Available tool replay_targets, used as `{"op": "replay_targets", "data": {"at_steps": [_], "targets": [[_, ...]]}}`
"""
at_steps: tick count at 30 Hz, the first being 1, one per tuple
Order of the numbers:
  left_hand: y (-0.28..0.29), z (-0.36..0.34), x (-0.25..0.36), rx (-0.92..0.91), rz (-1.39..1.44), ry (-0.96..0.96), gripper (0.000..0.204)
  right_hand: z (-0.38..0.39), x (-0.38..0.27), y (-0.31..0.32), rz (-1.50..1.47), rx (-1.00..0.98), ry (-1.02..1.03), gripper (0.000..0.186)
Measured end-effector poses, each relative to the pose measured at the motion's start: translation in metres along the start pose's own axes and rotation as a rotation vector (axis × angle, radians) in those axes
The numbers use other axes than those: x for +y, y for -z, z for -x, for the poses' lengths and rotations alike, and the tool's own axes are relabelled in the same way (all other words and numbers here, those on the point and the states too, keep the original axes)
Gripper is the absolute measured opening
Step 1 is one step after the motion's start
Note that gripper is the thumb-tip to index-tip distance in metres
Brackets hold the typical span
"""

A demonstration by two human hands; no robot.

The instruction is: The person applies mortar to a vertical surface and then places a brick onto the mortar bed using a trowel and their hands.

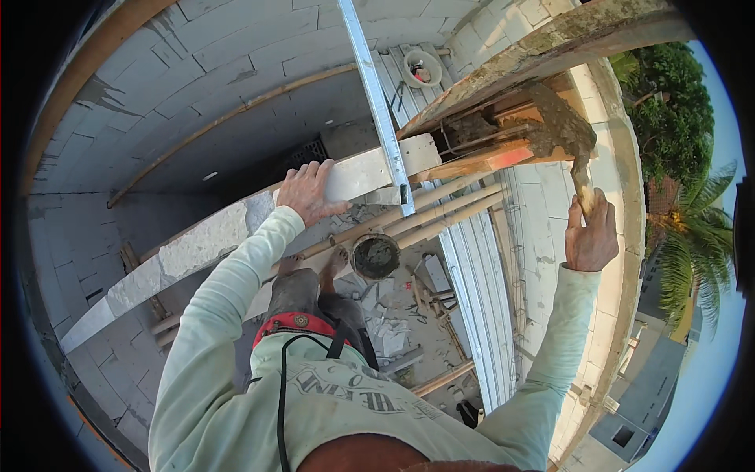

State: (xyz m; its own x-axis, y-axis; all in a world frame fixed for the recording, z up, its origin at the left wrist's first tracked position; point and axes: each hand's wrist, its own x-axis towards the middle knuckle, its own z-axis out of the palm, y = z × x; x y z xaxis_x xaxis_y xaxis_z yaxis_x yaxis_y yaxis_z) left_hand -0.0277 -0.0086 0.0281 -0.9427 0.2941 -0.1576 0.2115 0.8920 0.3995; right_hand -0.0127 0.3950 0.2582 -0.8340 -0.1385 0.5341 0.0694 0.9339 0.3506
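Both hands busy: left hand (308, 191) lies flat, fingers spread, on the white block (370, 169); right hand (591, 234) is clenched round the trowel (568, 138) handle. Wet mortar looks heavy, sloppy; keep holding the handle.

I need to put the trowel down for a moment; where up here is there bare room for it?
The flat top of the white block wall lies bare to the left of the left hand. To its right, the metal straightedge crosses the block. Around the right hand and trowel it is crowded: wet mortar, timber formwork. Below, the mortar bucket sits among poles and rubble.
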Motion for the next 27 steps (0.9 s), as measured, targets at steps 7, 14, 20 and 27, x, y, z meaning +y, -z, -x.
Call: {"op": "replay_targets", "data": {"at_steps": [7, 14, 20, 27], "targets": [[0.001, 0.001, -0.003, 0.050, 0.033, -0.021, 0.093, -0.056, 0.002, 0.054, 0.281, -0.071, 0.280, 0.036], [0.001, 0.000, -0.001, 0.042, 0.010, -0.026, 0.091, -0.102, -0.041, 0.049, 0.527, -0.268, 0.555, 0.030], [0.001, -0.001, 0.002, -0.013, 0.044, 0.010, 0.094, -0.112, -0.082, 0.019, 0.542, -0.350, 0.699, 0.024], [0.004, 0.001, 0.001, -0.026, 0.051, 0.012, 0.094, -0.111, -0.082, 0.003, 0.459, -0.423, 0.736, 0.025]]}}
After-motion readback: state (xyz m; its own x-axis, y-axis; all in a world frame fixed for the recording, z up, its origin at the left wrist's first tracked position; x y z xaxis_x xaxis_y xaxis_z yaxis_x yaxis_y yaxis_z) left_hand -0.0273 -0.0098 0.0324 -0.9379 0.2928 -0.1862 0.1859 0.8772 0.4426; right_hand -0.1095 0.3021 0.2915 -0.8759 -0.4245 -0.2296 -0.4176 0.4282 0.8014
